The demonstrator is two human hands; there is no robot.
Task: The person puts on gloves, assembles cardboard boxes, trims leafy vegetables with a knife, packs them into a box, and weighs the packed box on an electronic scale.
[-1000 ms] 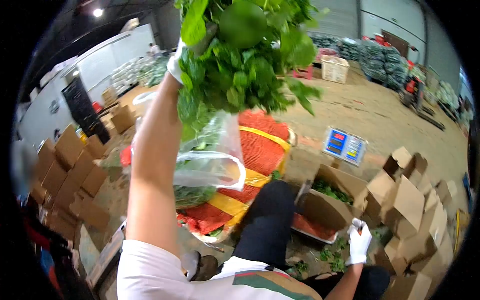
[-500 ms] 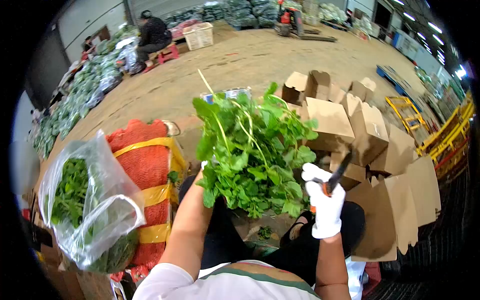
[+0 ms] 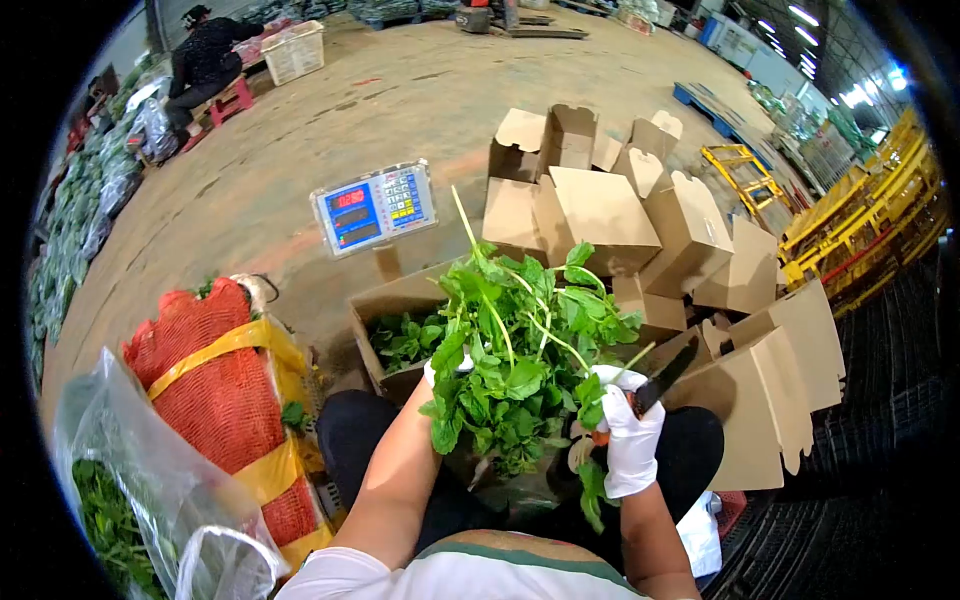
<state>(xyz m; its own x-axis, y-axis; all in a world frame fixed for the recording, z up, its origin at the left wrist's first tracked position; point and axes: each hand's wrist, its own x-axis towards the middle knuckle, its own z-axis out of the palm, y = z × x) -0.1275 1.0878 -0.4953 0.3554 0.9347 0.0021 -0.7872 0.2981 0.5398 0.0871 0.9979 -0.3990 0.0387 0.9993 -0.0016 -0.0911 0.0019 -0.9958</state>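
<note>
A large bunch of leafy greens (image 3: 510, 350) hangs over my lap, its pale stems pointing up and away. My left hand (image 3: 450, 366), in a white glove, grips it from the left; leaves hide most of the fingers. My gloved right hand (image 3: 628, 430) is closed around a knife (image 3: 665, 376) with a dark blade pointing up and right and an orange handle mostly covered by the fingers. A loose sprig (image 3: 592, 492) hangs at that same hand, with a cut stem sticking out above the thumb. Behind the bunch, an open cardboard box (image 3: 375, 345) holds more greens.
A digital scale display (image 3: 375, 207) stands beyond the box. Open cardboard boxes (image 3: 605, 222) crowd the right. On the left are a red mesh sack (image 3: 215, 375) with yellow tape and a plastic bag (image 3: 165, 475) of greens. A person (image 3: 205, 60) sits farther back.
My view has swung right and down, uncovering the scale display and the box of greens. The bunch sits lower, and a sprig now shows at my right hand beside the knife.
</note>
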